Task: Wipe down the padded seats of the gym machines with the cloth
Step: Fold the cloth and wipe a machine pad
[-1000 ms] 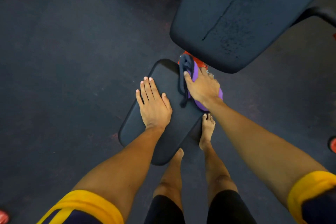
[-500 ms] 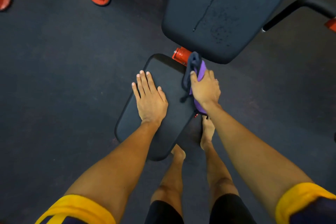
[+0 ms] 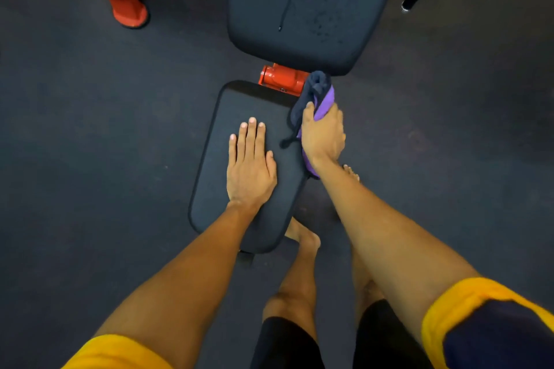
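Nearest me, my left hand (image 3: 250, 165) lies flat, fingers straight, on the small black padded seat (image 3: 215, 189). My right hand (image 3: 322, 136) grips the bunched purple-and-navy cloth (image 3: 325, 102) at the seat's far right edge, partly off the padding. I judge the wad could slip over that edge, leaving the middle unwiped, or snag on the orange metal bracket (image 3: 280, 79) beneath the large black back pad (image 3: 314, 9).

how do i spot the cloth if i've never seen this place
Find the big black back pad at top centre; just below it lies the smaller seat. At the seat's right edge the right hand grips the cloth. It is the only purple thing, bunched with navy folds.
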### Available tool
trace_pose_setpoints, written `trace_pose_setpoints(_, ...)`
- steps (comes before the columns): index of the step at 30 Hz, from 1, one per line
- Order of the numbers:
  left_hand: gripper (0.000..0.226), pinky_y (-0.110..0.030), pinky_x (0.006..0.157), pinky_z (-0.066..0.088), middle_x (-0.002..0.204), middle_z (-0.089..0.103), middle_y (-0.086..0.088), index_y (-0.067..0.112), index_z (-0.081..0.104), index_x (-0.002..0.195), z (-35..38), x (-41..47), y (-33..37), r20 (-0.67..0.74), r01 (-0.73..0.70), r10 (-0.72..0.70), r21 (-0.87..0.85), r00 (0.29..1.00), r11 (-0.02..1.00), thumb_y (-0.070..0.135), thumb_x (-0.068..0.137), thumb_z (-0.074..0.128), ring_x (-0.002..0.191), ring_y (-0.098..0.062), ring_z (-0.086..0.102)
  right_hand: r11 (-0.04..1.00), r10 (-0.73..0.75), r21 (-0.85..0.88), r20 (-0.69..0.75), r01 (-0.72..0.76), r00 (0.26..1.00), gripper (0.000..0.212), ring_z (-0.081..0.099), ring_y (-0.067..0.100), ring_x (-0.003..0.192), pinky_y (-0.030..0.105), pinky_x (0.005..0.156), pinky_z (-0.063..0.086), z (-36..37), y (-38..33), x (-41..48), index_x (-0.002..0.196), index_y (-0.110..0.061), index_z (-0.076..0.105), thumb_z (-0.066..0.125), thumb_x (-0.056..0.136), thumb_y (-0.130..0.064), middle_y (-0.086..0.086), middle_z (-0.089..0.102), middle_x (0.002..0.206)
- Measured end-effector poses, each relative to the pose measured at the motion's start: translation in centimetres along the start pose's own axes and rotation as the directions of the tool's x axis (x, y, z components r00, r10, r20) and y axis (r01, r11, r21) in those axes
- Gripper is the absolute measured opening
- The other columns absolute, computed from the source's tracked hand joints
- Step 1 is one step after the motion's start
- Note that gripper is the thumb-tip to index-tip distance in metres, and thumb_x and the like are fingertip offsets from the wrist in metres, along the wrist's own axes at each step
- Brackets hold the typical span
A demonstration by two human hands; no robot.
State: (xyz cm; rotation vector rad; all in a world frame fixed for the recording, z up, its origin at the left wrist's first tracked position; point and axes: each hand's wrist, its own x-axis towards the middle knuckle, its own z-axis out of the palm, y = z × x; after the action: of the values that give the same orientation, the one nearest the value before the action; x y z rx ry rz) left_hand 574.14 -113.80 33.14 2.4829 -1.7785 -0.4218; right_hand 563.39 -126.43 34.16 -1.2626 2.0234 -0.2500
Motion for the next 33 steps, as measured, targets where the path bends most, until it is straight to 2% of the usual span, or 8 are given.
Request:
trace_pose_setpoints(4,0.062,-0.046,0.128,0.01,0.168,0.017,-0.013,0.006,0.02,0.16,0.2,-0.2,-0.2,-0.008,-0.012,0.012,0.019,1.0,1.0,0.029,0.103,0.028,0.156,-0.026,0.014,0.993,-0.043,0.104,-0.104,0.054,0.994,0.074,0.052,0.036,0.132,0.051,0.102,0.05,2.1,4.0,-6.6,0.158,-0.015,0.026,0.051,0.099,-0.052,0.01,0.042,0.153)
trace_pose_setpoints(8,0.061,-0.046,0.128,0.01,0.168,0.017,-0.013,0.007,0.02,0.16,-0.1,-0.1,-0.3,0.005,-0.023,0.023,-0.016,1.0,1.0,0.03,0.104,0.026,0.156,-0.026,0.013,0.984,-0.007,0.18,-0.003,0.008,1.0,0.077,0.042,0.03,0.144,0.047,0.111,0.045,2.6,6.9,-12.5,0.161,-0.015,0.02,0.055,0.1,-0.047,0.01,0.033,0.161)
trace_pose_setpoints(11,0.061,-0.045,0.128,0.008,0.168,0.016,-0.013,0.007,0.02,0.16,-0.2,-0.4,-0.5,0.002,-0.042,0.042,-0.041,0.999,0.998,0.03,0.104,0.026,0.156,-0.026,0.012,0.977,-0.028,0.214,0.018,0.024,0.999,0.076,0.043,0.031,0.142,0.05,0.109,0.044,1.7,5.5,-9.0,0.162,-0.028,0.012,0.051,0.1,-0.051,0.006,0.031,0.161)
trace_pose_setpoints(16,0.059,-0.046,0.128,0.008,0.168,0.02,-0.01,0.01,0.025,0.16,-0.2,-1.3,-1.0,-0.03,-0.04,0.039,-0.051,0.999,0.998,0.031,0.105,0.032,0.156,-0.025,0.013,0.994,0.037,0.109,-0.071,-0.029,0.997,0.069,0.047,0.038,0.136,0.049,0.103,0.043,1.5,1.6,-3.9,0.161,-0.02,0.021,0.045,0.104,-0.05,0.005,0.033,0.16)
trace_pose_setpoints(20,0.059,-0.046,0.128,0.01,0.167,0.021,-0.01,0.01,0.026,0.159,-0.3,-1.7,-1.0,-0.025,-0.017,0.015,-0.077,1.0,0.997,0.03,0.105,0.033,0.156,-0.025,0.015,0.988,-0.082,0.119,-0.108,0.095,0.991,0.071,0.038,0.033,0.145,0.048,0.112,0.042,3.1,5.4,-11.2,0.162,-0.018,0.021,0.051,0.103,-0.044,0.009,0.027,0.165)
trace_pose_setpoints(25,0.059,-0.045,0.128,0.008,0.168,0.019,-0.009,0.01,0.023,0.16,-0.4,-4.5,-2.4,-0.023,0.024,-0.025,-0.072,0.999,0.997,0.032,0.106,0.032,0.156,-0.024,0.013,0.973,-0.089,0.211,-0.01,0.089,0.996,0.073,0.032,0.029,0.149,0.05,0.115,0.04,3.5,8.7,-18.2,0.161,-0.015,0.021,0.057,0.102,-0.037,0.01,0.025,0.165)
trace_pose_setpoints(30,0.061,-0.045,0.128,0.009,0.168,0.017,-0.009,0.01,0.023,0.16,-0.4,-6.0,-2.7,-0.027,0.096,-0.099,-0.09,0.995,0.991,0.033,0.105,0.033,0.156,-0.022,0.012,0.977,-0.205,0.053,0.007,0.204,0.979,0.074,0.029,0.039,0.148,0.055,0.105,0.048,2.6,6.0,-10.1,0.163,-0.036,0.009,0.048,0.102,-0.05,0.003,0.003,0.17)
trace_pose_setpoints(33,0.061,-0.043,0.128,0.006,0.169,0.016,-0.008,0.011,0.021,0.161,-0.2,-6.6,-2.8,-0.035,0.136,-0.14,-0.091,0.99,0.986,0.035,0.106,0.031,0.157,-0.021,0.01,0.973,-0.211,-0.098,-0.01,0.209,0.977,0.071,0.015,0.043,0.153,0.059,0.116,0.035,3.1,4.7,-8.1,0.164,-0.032,0.013,0.044,0.103,-0.051,0.009,0.002,0.171)
